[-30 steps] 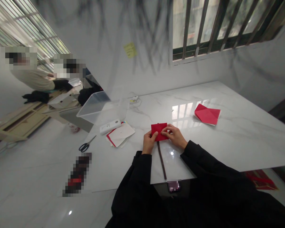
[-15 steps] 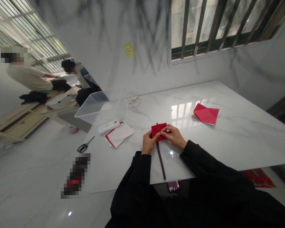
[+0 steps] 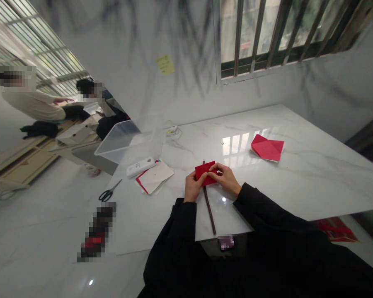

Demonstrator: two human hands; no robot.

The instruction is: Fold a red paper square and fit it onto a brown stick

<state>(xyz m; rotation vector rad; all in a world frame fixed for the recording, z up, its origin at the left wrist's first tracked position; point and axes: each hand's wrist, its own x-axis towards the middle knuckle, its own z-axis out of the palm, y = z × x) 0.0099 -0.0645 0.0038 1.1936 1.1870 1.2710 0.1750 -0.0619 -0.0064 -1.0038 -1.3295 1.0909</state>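
Observation:
A small piece of red paper (image 3: pixel 202 170) is pinched between both hands above the table. My left hand (image 3: pixel 193 186) grips its left and lower edge, thumb on its face. My right hand (image 3: pixel 225 178) closes on its right side, with thumb and fingertips meeting near the middle. Beneath the paper lies a thin dark brown stick (image 3: pixel 209 211), its top end showing just past the paper's upper edge and its lower end near the table's front edge. Whether the stick touches the paper is hidden.
Folded red paper (image 3: pixel 269 149) lies at the right on the marbled table (image 3: pixel 313 174). To the left are paper sheets (image 3: pixel 157 177), a white device (image 3: pixel 141 167), black scissors (image 3: pixel 110 192) and a clear plastic bin (image 3: pixel 112 142). Two people sit at the far left.
The view has shifted slightly, so everything sits a little further left. Both hands keep their hold on the red paper, with barely any finger movement.

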